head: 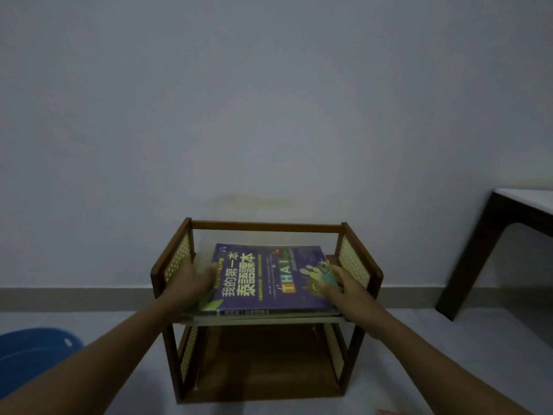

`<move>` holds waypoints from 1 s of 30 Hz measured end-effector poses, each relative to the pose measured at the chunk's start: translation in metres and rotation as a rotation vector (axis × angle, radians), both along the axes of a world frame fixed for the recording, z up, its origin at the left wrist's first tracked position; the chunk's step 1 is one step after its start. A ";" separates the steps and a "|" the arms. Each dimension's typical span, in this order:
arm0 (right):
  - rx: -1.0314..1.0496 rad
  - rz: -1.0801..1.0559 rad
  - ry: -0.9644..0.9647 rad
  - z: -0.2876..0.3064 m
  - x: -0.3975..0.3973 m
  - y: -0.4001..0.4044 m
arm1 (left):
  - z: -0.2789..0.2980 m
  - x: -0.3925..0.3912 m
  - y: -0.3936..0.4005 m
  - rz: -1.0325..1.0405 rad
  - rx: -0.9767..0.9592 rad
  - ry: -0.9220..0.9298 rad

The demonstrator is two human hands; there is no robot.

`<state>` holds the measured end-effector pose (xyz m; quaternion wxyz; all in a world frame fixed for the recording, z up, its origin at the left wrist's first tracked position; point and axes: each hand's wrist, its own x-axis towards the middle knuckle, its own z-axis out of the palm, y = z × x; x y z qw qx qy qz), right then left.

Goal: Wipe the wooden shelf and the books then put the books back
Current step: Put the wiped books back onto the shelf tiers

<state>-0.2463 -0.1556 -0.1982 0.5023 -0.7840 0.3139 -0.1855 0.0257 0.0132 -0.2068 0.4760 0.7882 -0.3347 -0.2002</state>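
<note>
books [269, 280]: lying flat in a stack, purple cover on top with yellow and white lettering, "THAI" showing
location: sitting on upper tier of wooden shelf [266, 227], between its perforated side panels
axis: running left-right, title reading sideways, spines facing the camera
left hand [191, 278]: gripping left edge of stack
right hand [344, 287]: gripping right edge of stack
lower tier: showing bare wood
floor [449, 339]: carrying the shelf, against wall

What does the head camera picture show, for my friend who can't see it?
Two hands, left hand and right hand, grip a stack of books topped by a purple one, on the upper level of a small wooden shelf against a pale wall. The lower level looks empty.
</note>
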 end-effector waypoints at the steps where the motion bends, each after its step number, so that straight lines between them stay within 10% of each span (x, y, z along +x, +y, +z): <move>1: 0.019 0.026 0.012 -0.002 -0.007 0.005 | 0.003 -0.008 0.010 -0.009 -0.051 -0.030; 7: -0.250 0.016 0.107 -0.034 -0.030 0.017 | -0.006 -0.054 0.062 -0.221 -0.094 -0.322; 19: -0.487 -0.176 0.155 -0.040 -0.011 0.028 | -0.043 -0.028 0.050 0.030 0.126 -0.686; 26: -0.363 -0.228 0.095 -0.050 -0.043 0.054 | -0.057 -0.084 0.066 0.191 -0.218 -0.409; 30: -0.316 -0.288 0.257 -0.108 -0.113 0.059 | -0.109 -0.167 0.064 -0.107 -0.121 -0.155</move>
